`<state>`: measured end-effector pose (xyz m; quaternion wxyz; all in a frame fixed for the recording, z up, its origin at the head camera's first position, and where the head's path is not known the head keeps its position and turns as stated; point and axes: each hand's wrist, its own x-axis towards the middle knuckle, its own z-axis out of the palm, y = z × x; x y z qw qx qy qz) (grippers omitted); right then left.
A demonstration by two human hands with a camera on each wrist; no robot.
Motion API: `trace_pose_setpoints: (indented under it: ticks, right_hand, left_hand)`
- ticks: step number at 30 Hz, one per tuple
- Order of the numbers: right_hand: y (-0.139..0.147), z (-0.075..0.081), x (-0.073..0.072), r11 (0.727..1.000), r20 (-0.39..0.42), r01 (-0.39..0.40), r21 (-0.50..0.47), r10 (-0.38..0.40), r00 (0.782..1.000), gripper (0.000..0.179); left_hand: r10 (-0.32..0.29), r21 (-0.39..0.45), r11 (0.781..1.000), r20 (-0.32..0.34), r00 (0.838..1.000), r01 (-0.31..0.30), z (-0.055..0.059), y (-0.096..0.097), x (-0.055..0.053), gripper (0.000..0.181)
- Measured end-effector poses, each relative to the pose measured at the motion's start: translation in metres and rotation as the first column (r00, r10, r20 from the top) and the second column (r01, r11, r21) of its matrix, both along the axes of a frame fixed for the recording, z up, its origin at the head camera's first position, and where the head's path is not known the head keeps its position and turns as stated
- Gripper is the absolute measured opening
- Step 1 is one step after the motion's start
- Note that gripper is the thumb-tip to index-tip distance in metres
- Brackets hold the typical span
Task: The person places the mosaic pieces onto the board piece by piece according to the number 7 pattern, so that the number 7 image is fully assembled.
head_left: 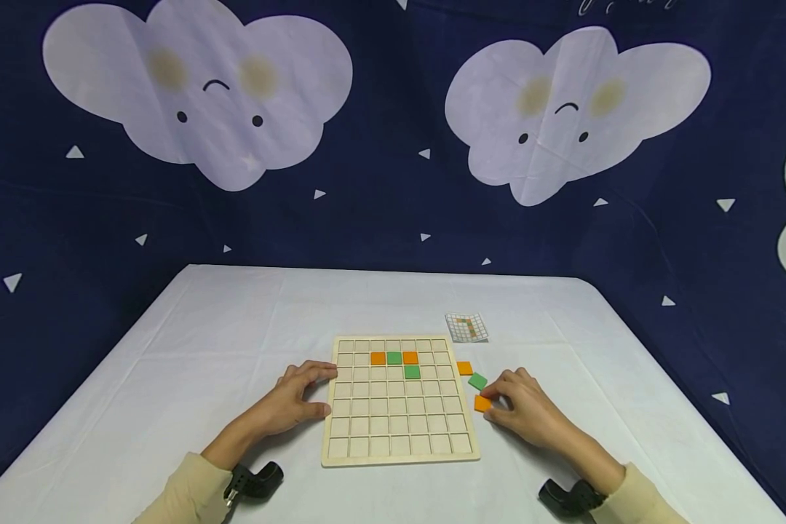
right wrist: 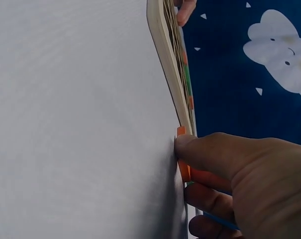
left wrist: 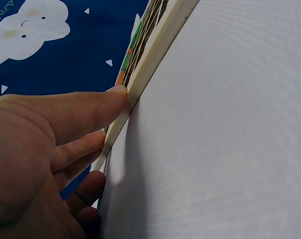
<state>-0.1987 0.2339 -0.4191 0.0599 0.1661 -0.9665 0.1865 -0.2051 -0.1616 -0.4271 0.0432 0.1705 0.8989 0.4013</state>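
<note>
A square wooden grid board (head_left: 399, 461) lies on the white table. In its upper rows sit an orange tile (head_left: 378, 358), a green tile (head_left: 394, 358) and another orange tile (head_left: 410, 358) in a line, with a second green tile (head_left: 412, 372) under the last one. My left hand (head_left: 291, 402) rests at the board's left edge, thumb and fingertips touching the rim with the fingers fairly straight. On the other side, my right hand (head_left: 524, 411) pinches a loose orange tile (right wrist: 184, 172) between thumb and fingers, just beside the board's right edge.
A loose green tile (head_left: 477, 381) and a loose orange tile (head_left: 464, 368) lie along the board's right side. Behind them is a small printed card (head_left: 467, 328) with a coloured grid pattern. A dark blue cloth (head_left: 380, 218) with clouds hangs behind the table.
</note>
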Motion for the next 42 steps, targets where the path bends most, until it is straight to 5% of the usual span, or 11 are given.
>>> trace_pose_setpoints:
  ticks: [30, 42]
  right_hand:
    - [-0.004, 0.006, 0.001, 0.998, -0.028, -0.033, -0.055, 0.032, 0.999, 0.021]
    - [-0.021, 0.011, -0.003, 0.991, -0.083, -0.117, -0.06, 0.112, 0.99, 0.022]
  left_hand:
    - [-0.01, -0.01, 1.0, 0.006, 1.0, 0.01, -0.003, -0.001, -0.003, 0.055]
    - [-0.009, -0.002, 1.0, 0.015, 1.0, 0.009, -0.002, -0.001, -0.003, 0.054]
